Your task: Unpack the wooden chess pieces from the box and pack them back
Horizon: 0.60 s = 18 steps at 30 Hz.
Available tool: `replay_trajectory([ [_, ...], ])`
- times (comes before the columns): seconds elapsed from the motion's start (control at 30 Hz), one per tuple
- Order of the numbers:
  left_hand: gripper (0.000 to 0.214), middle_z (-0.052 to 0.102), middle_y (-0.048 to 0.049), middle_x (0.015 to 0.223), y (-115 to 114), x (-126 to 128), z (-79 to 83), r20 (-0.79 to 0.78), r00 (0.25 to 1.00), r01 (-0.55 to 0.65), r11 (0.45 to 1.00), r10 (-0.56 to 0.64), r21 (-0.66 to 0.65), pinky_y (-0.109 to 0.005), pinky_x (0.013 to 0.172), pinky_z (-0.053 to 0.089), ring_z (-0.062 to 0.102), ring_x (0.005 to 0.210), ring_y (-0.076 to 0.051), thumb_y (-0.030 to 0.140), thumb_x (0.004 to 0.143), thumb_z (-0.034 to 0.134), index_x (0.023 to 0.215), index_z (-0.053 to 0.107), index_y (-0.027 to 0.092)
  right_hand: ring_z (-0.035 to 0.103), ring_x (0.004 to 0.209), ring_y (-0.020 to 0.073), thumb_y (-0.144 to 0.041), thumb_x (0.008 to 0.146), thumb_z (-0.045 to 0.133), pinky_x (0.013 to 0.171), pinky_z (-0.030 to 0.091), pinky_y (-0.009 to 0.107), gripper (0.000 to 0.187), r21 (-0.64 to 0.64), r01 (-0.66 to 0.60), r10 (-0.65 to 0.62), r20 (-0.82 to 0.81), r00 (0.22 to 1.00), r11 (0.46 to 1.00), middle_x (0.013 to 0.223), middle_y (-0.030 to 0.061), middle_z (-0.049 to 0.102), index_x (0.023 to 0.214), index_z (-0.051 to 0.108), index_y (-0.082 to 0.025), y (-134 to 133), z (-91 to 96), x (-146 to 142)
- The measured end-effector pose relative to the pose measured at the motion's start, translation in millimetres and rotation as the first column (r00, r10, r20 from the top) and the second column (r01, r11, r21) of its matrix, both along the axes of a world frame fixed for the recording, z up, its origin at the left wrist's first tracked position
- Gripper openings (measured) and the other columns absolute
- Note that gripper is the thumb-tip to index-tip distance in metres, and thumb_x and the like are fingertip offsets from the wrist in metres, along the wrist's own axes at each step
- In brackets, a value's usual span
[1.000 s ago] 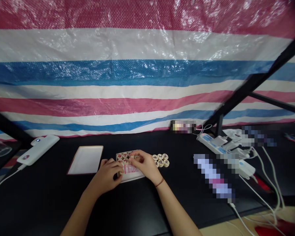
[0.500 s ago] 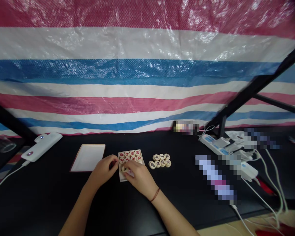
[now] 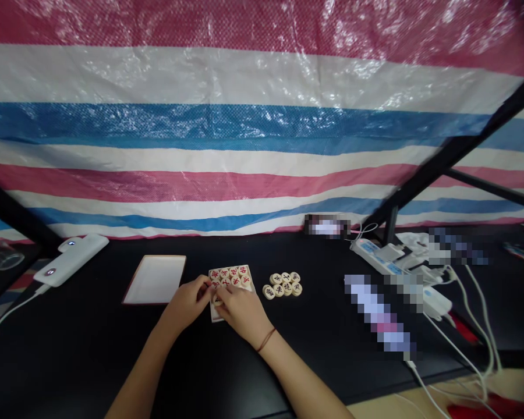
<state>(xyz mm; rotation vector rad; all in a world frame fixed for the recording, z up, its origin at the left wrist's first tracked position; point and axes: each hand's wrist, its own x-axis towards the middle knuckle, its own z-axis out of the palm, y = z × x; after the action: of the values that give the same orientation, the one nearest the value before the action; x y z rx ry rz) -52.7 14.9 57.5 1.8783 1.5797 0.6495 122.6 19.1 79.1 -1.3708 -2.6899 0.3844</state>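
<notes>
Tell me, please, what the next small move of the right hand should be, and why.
Probably, the right hand should settle the piece at its fingers snugly beside the red-lettered pieces: it sits just on their near side, and bare floor shows in the box's near-left part. Whether it is already seated is hard to tell.

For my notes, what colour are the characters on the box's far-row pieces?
Red, on cream pieces, seen in the head view.

The head-worn camera looks forward and down over the table (image 3: 218,366) toward the striped sheet (image 3: 244,125).
</notes>
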Motion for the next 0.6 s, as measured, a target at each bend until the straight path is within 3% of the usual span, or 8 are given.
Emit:
replay_trajectory([
  [0.23, 0.011, 0.068, 0.0005, 0.073, 0, 1, -3.2, -0.001, 1.000, 0.004, 1.000, -0.005, -0.027, -0.026, 0.064, 0.042, 0.065, 0.070, -0.018, 0.029, 0.088, 0.043, 0.092, 0.052, 0.023, 0.066, 0.083, 0.0202, -0.024, 0.088, 0.052, 0.065, 0.042, 0.026, 0.024, 0.009, 0.035, -0.035, 0.000, 0.999, 0.999, 0.095, 0.0066, 0.069, 0.112, 0.057, -0.021, 0, -2.7, -5],
  [0.37, 0.011, 0.065, 0.0009, 0.073, 0, 1, -3.4, -0.008, 1.000, 0.011, 1.000, -0.012, -0.018, -0.027, 0.066, 0.042, 0.063, 0.069, -0.018, 0.028, 0.088, 0.042, 0.091, 0.051, 0.023, 0.065, 0.081, 0.0178, -0.029, 0.090, 0.052, 0.064, 0.040, 0.023, 0.021, -0.043, 0.070, -0.075, -0.111, 0.991, 0.997, 0.092, 0.0028, 0.069, 0.108, 0.060, -0.025, 0, 9.2, 14],
  [0.47, 0.011, 0.063, 0.0014, 0.073, -1, 2, -3.7, -0.016, 1.000, -0.004, 1.000, 0.004, -0.005, -0.028, 0.065, 0.041, 0.062, 0.068, -0.017, 0.028, 0.089, 0.040, 0.090, 0.050, 0.023, 0.064, 0.082, 0.0147, -0.026, 0.093, 0.046, 0.067, 0.039, 0.022, 0.019, -0.036, 0.249, -0.252, -0.156, 0.955, 0.968, 0.094, 0.0029, 0.067, 0.100, 0.063, -0.023, 11, 18.5, 47],
  [0.53, 0.011, 0.062, 0.0020, 0.071, -1, 2, -4.6, -0.025, 1.000, -0.014, 1.000, 0.014, 0.012, -0.028, 0.065, 0.041, 0.061, 0.067, -0.017, 0.028, 0.089, 0.039, 0.090, 0.050, 0.023, 0.064, 0.082, 0.0159, -0.027, 0.092, 0.046, 0.066, 0.039, 0.023, 0.020, -0.004, 0.426, -0.426, -0.042, 0.904, 0.905, 0.102, 0.0057, 0.064, 0.099, 0.064, -0.021, 24, 20.3, 69],
  [0.6, 0.012, 0.061, 0.0025, 0.069, 0, 3, -6.2, -0.030, 0.999, -0.024, 0.999, 0.025, 0.027, -0.027, 0.064, 0.042, 0.060, 0.065, -0.017, 0.028, 0.089, 0.040, 0.092, 0.050, 0.023, 0.065, 0.080, 0.0180, -0.031, 0.089, 0.050, 0.065, 0.039, 0.025, 0.022, -0.055, 0.488, -0.484, 0.077, 0.872, 0.871, 0.107, 0.0082, 0.061, 0.100, 0.066, -0.020, 37, 18.7, 85],
])
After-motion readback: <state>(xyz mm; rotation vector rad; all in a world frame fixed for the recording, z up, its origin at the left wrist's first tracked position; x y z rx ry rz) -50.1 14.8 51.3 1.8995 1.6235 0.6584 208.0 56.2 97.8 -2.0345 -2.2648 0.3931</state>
